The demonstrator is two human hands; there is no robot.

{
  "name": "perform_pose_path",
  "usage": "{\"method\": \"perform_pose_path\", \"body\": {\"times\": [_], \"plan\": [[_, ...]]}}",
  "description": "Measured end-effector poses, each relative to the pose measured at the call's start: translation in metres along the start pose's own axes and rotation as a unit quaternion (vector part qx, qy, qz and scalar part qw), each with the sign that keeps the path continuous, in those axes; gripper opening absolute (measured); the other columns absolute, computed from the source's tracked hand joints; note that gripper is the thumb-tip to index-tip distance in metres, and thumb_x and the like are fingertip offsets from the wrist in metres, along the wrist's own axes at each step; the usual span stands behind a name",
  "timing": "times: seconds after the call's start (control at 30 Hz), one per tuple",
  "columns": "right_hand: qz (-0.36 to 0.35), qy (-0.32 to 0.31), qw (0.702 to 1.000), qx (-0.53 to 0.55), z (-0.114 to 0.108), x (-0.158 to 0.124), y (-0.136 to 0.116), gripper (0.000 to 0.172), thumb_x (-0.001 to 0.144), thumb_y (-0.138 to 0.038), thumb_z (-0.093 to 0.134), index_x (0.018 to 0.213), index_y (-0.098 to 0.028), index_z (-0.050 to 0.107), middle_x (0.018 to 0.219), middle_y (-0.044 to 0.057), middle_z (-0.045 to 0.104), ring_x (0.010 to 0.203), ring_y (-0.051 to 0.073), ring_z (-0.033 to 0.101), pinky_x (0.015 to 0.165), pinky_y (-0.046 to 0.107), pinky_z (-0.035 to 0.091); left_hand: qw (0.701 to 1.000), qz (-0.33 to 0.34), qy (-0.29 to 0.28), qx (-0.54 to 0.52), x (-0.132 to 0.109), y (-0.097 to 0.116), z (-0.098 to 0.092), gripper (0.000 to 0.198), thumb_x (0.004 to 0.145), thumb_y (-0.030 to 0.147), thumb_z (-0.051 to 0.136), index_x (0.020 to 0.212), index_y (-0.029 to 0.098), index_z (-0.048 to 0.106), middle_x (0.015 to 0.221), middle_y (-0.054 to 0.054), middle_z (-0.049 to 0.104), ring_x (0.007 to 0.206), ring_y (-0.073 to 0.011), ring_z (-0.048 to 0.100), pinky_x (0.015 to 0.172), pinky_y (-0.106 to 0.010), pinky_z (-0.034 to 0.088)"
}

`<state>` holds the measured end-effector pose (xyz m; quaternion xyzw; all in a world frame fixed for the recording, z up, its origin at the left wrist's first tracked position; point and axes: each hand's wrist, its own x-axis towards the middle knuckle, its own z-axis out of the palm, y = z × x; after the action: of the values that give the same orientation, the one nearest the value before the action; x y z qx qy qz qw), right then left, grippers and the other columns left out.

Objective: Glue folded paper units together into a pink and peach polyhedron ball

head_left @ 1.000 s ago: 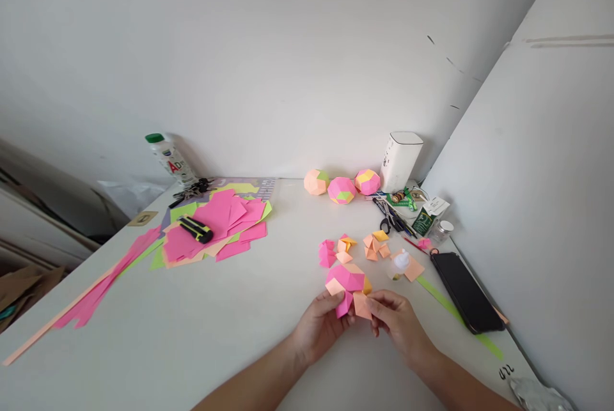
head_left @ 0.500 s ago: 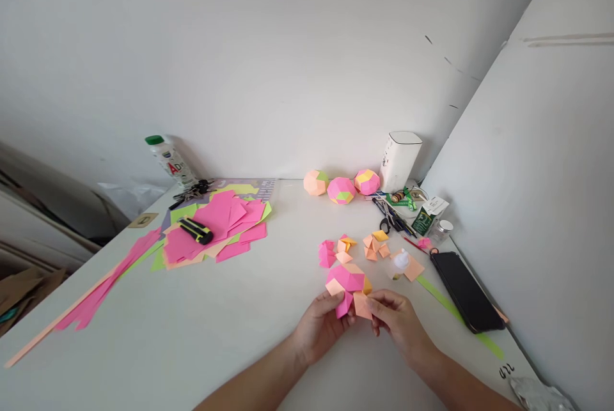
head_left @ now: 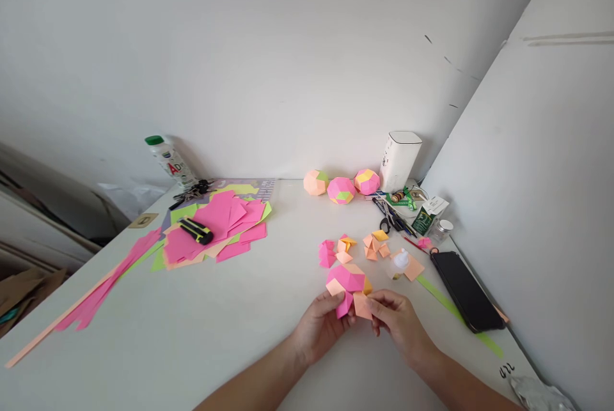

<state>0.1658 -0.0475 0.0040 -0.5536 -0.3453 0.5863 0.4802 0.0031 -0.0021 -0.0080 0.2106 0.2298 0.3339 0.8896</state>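
A partly formed folded-paper ball [head_left: 346, 278] in pink, peach and orange is held low over the front of the table. My left hand [head_left: 320, 323] is closed on it, the thumb pressing near a pink flap at its lower side. My right hand [head_left: 394, 318] pinches a peach paper flap [head_left: 362, 305] on the ball's lower right; its other fingers are curled and partly hidden. Just beyond lie small folded paper pieces in pink [head_left: 327, 254], orange and peach [head_left: 344, 246], and another peach group [head_left: 374, 246]. A small glue bottle [head_left: 400, 262] with a white tip stands right of them.
Three finished-looking paper balls [head_left: 341, 190] sit by the wall near a white container [head_left: 401, 160]. Scissors [head_left: 385, 222], pens and a black phone [head_left: 467, 289] are at right. Coloured paper sheets [head_left: 223, 222] with a utility knife [head_left: 196, 230], paper strips [head_left: 105, 283] and a bottle [head_left: 169, 160] are left.
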Motion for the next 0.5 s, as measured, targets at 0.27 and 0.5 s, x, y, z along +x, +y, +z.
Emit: {"method": "perform_pose_path", "body": {"times": [0.27, 0.5], "plan": [[0.003, -0.006, 1.0, 0.002, 0.001, -0.001, 0.0, 0.028, 0.07, -0.043, 0.07, 0.061, -0.017, 0.063, 0.05, -0.003, 0.05, 0.049, 0.011, 0.044, 0.049, 0.025, 0.039, 1.0, -0.005, 0.026, 0.002, -0.002, -0.001, 0.005, 0.016, 0.075, 0.025, 0.07, 0.083, 0.011, 0.067, 0.078, -0.007, 0.064, 0.069, -0.0128, 0.055, 0.067, -0.026, 0.043], [-0.016, 0.008, 1.0, 0.008, 0.006, -0.003, -0.01, 0.027, 0.07, -0.041, 0.07, 0.061, -0.017, 0.062, 0.057, -0.002, 0.057, 0.054, 0.012, 0.049, 0.055, 0.026, 0.041, 0.999, -0.017, 0.029, 0.043, -0.001, -0.005, 0.004, 0.023, 0.074, 0.03, 0.072, 0.085, 0.01, 0.069, 0.077, -0.007, 0.064, 0.067, -0.0117, 0.055, 0.068, -0.026, 0.044]]}}
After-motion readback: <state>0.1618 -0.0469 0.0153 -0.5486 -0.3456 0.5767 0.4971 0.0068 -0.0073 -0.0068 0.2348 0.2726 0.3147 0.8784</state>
